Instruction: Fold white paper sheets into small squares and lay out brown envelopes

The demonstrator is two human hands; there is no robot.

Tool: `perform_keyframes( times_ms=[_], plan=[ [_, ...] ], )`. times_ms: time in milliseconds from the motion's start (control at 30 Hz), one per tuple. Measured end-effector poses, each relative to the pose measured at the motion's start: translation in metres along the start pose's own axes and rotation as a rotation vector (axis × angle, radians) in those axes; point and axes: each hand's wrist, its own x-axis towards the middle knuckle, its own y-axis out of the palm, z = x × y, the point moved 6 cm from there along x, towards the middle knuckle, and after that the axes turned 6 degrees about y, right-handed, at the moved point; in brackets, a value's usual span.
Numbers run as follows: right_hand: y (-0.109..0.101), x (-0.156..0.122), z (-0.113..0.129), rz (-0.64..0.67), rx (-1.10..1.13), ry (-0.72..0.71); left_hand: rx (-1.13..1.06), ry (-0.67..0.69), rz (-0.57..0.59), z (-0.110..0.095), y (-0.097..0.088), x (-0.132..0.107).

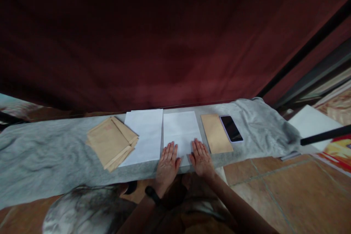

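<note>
A single white sheet of paper lies in front of me on the grey cloth. My left hand rests flat at its near left edge, fingers stretched out. At the near right edge lies my right hand, also flat with its fingers extended. Neither hand holds anything. Just left of the sheet is a stack of white paper, partly covered by a loose pile of brown envelopes. To the right, one brown envelope lies by itself, close to my right hand.
A phone with a dark screen lies right of the lone envelope. The grey cloth covers a long narrow surface. Behind it hangs a dark red curtain. A black bar juts in from the right above the tiled floor.
</note>
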Motion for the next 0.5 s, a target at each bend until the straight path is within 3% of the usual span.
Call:
perform_keyframes(
  times_ms=[267,500],
  plan=[
    [-0.015,-0.028,-0.012,-0.038,-0.007,0.006,0.021,0.011,0.022,-0.006,-0.004,-0.03],
    [-0.017,-0.03,-0.013,-0.043,-0.012,-0.024,0.022,0.053,0.066,-0.003,-0.004,-0.03]
  ],
)
